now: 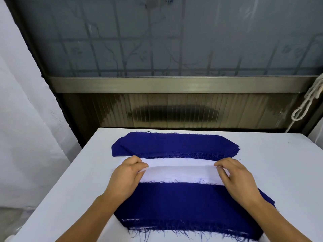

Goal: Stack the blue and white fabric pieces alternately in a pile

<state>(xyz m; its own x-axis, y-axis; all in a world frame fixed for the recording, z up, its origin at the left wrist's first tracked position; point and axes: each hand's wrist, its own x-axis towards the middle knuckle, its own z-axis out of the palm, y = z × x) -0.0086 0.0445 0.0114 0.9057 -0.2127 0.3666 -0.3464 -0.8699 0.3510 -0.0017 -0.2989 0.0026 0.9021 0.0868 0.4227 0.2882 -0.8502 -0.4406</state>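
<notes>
Deep blue fabric stacks point(174, 144) — plain white piece point(180, 173) — on white table point(279, 163).

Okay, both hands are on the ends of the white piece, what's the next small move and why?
Probably lift the white piece and draw it toward you onto the near pile. The left hand and right hand each pinch one end, and the near pile shows blue on top, with white edges peeking below, so white seems due next.

Both forearms are bare. The left hand point(128, 173) and right hand point(234, 177) wear no gloves. No rings show, though the fingers are partly hidden.
</notes>
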